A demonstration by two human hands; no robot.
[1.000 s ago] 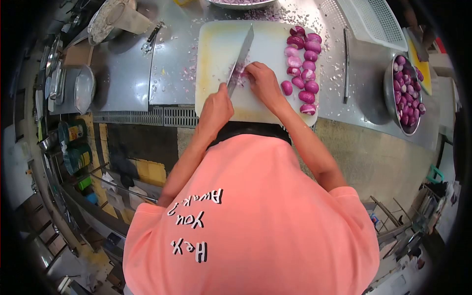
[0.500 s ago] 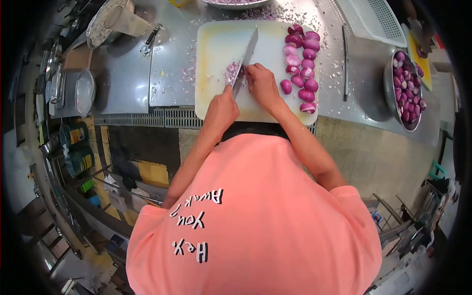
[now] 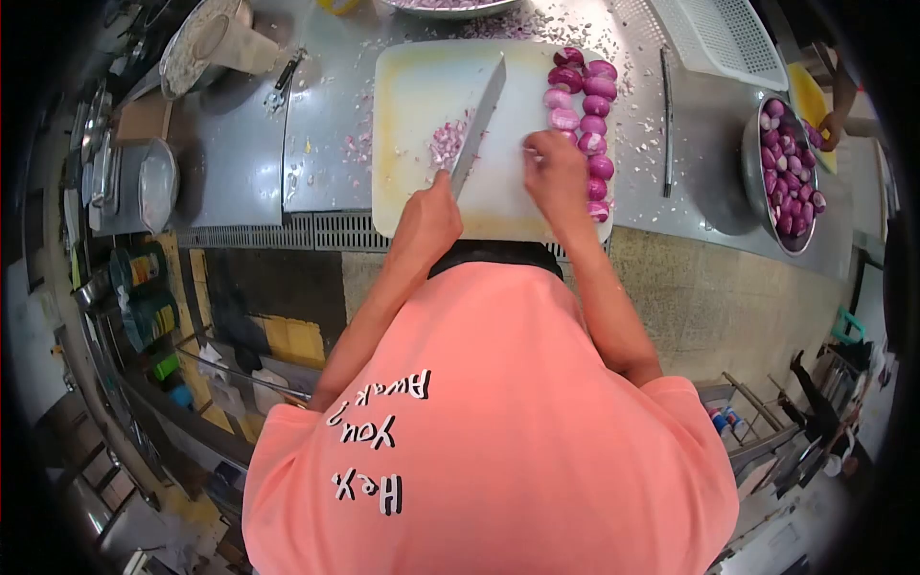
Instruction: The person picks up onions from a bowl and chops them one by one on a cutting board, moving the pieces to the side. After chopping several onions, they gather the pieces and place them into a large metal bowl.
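Note:
My left hand (image 3: 428,220) is closed round the handle of a large knife (image 3: 479,125), whose blade points up and away over the white cutting board (image 3: 412,86). Left of the blade lies a small pile of chopped purple onion (image 3: 447,144). Bent at the fingers and blurred, my right hand (image 3: 558,177) hovers over the board's right part, beside two columns of peeled purple onions (image 3: 600,87). It covers part of the left column, and whether it holds anything is unclear.
A metal bowl of onions (image 3: 791,182) stands at the right, with another person's hand (image 3: 832,129) by a yellow board (image 3: 810,91) behind it. A white basket (image 3: 733,43), a metal rod (image 3: 668,125), a pitcher (image 3: 235,46) and a peeler (image 3: 283,81) also lie around.
My right hand has moved right, away from the knife and towards the onion columns, and now hides the single onion beside them. The knife stays in my left hand, nearly in place.

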